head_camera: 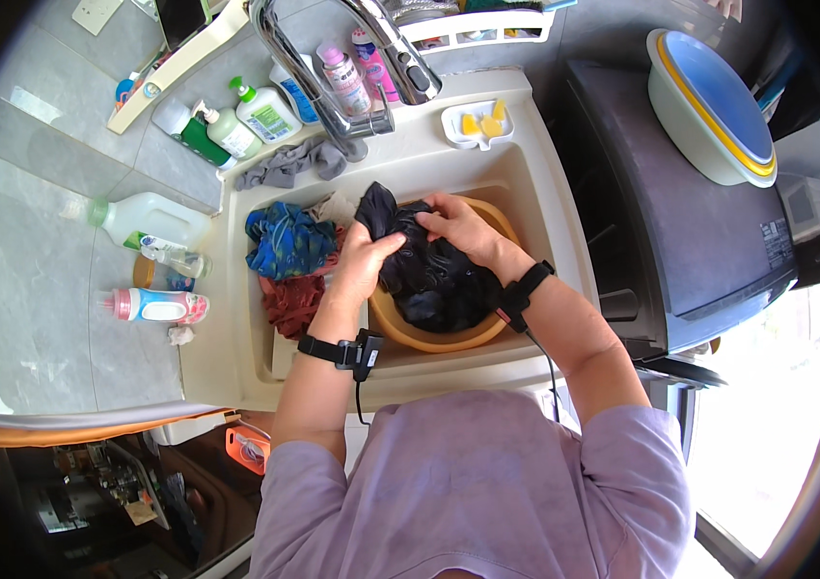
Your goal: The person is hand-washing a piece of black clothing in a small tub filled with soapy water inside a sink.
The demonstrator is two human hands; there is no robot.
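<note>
Both hands are over an orange plastic basin (424, 341) standing in a white laundry sink (555, 217). My left hand (365, 259) grips a bunched black garment (421, 260), and a fold of it sticks up past the thumb. Across from it, my right hand (462, 228) pinches the same cloth between thumb and fingers. The garment's lower part lies in the basin and looks wet. Left of the basin is a heap with a blue-green patterned cloth (290, 239) and a dark red cloth (293, 304).
A chrome faucet (366, 127) arches over the sink's back. Several bottles line the back, including a green-pump bottle (265, 108), beside a grey cloth (294, 163). A white soap dish (464, 136) holds yellow pieces. Stacked basins (714, 108) rest on a dark appliance (699, 210) at right.
</note>
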